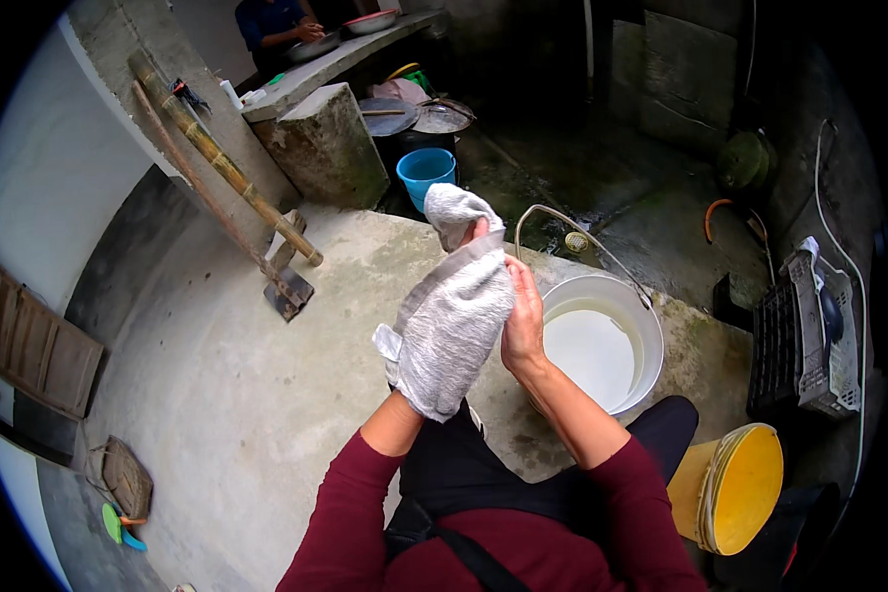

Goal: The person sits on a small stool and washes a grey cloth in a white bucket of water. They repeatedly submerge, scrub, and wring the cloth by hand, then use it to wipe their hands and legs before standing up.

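A pale grey-white towel [454, 321] lies draped over my left wrist and hand, in front of me. Most of my left hand [477, 230] is covered by it; only a bit of the fingers shows near the towel's folded upper end, so their grip is hidden. My right hand [524, 321] presses against the towel's right edge, its fingers closed on the cloth and partly behind it. Just right of that hand stands a metal bucket [651, 360] with its wire handle raised, holding cloudy, pale liquid.
A yellow bucket [745, 490] tilts at my right, below a black crate [794, 331]. Farther off stand a blue bucket [427, 170] and a concrete block [331, 148]. A bamboo pole [227, 163] leans at left beside a hoe [288, 293]. Another person [266, 25] works at a ledge.
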A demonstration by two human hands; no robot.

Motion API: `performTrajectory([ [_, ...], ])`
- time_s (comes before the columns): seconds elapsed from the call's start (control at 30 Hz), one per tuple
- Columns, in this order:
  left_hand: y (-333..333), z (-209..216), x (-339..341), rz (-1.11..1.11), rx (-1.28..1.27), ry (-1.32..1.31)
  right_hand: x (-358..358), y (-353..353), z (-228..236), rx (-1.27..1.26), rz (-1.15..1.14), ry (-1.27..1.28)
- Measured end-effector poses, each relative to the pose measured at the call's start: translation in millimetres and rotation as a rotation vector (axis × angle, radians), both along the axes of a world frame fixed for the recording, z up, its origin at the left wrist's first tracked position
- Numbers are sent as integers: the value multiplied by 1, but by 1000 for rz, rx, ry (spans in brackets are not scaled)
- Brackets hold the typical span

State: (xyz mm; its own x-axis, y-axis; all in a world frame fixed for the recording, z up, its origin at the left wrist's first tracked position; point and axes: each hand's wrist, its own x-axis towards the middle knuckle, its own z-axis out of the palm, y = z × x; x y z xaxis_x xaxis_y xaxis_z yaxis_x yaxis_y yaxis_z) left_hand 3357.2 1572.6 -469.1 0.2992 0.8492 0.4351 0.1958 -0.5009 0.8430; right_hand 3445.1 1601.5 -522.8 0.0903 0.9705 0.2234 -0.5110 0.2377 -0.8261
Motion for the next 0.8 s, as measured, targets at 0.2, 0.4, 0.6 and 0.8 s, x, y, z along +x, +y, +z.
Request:
performTrajectory([
  [0.2, 0, 9, 9, 115, 254, 612, 8, -40, -58, -357, 482, -27],
  [0.4, 42, -9, -1, 312, 95, 207, 17, -78, -89, -314, 487, -378],
  [0.6, 43, -52, -19, 234, -254, 1024, -6, -58, -35, 127, 159, -839],
  [0.8, 8, -60, -30, -110, -197, 1046, -109, -60, 13, -374, -909, -2387],
])
